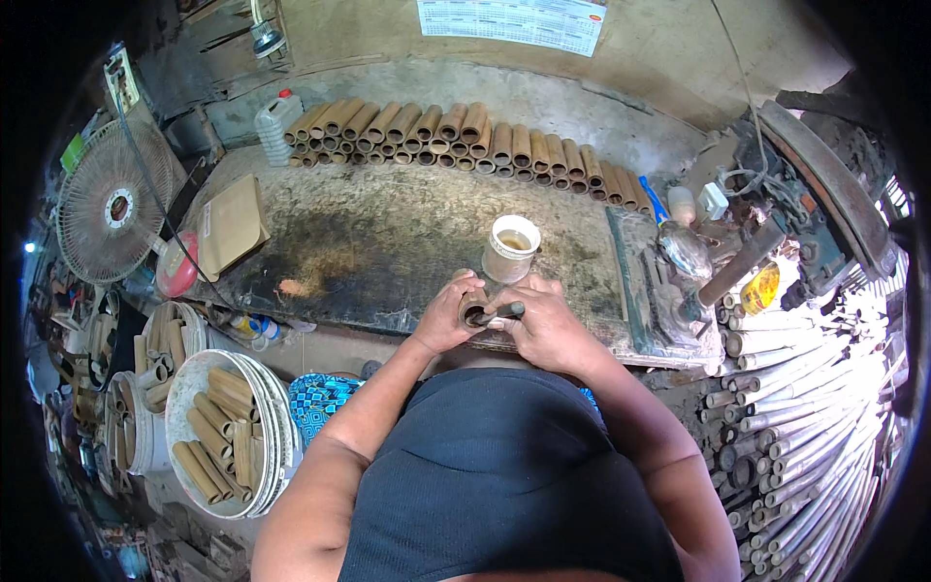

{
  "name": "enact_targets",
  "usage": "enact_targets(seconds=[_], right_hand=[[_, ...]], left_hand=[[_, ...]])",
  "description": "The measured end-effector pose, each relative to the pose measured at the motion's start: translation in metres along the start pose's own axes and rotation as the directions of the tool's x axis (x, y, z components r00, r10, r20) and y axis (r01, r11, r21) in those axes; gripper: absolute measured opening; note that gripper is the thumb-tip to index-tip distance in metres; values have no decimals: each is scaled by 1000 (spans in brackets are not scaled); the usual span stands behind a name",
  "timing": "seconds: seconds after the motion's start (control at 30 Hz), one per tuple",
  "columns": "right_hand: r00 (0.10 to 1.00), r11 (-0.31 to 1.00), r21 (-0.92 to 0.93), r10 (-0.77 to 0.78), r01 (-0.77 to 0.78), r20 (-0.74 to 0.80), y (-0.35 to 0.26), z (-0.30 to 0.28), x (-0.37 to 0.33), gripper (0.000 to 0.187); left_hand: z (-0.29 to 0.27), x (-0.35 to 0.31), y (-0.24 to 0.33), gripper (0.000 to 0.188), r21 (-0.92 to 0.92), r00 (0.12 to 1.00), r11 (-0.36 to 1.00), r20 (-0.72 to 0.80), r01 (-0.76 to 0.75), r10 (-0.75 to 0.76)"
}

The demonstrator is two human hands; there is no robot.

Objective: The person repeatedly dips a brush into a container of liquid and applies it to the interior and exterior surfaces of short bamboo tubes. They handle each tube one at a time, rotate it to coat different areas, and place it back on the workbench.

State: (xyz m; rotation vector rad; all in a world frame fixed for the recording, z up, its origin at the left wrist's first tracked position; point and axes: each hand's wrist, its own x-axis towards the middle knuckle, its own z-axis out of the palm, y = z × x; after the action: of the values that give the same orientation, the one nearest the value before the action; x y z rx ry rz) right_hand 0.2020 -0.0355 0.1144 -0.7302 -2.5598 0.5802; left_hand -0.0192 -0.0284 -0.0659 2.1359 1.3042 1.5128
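Note:
At the near edge of the workbench (pixel 320 242), my left hand (pixel 448 315) is closed round a short bamboo tube (pixel 472 312), its open end turned up toward me. My right hand (pixel 545 320) grips a short tool with a dark, rounded handle (pixel 508 310). The tool reaches across to the tube's mouth; its working end is hidden, so its kind cannot be told. Just beyond both hands stands a white plastic tub (pixel 504 262) with a brownish, liquid-looking content.
Cut bamboo tubes (pixel 427 126) lie stacked along the bench's back, beside a plastic jug (pixel 276 126). A fan (pixel 116 206) and a brown folder (pixel 231 228) are left. Buckets of tubes (pixel 276 456) stand lower left; long bamboo poles (pixel 815 427) and a clamp-like metal tool (pixel 693 308) are right.

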Motion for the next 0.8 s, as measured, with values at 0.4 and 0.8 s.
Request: enact_targets(seconds=[0.4,0.8], right_hand=[[998,997,-74,-27,23,-64,10,27,7,32],[999,998,-53,-20,18,-44,-5,16,-4,24]], left_hand=[[-1,2,3,72,49,997,998,61,33,-36],[-8,2,10,70,71,999,997,47,24,-28]])
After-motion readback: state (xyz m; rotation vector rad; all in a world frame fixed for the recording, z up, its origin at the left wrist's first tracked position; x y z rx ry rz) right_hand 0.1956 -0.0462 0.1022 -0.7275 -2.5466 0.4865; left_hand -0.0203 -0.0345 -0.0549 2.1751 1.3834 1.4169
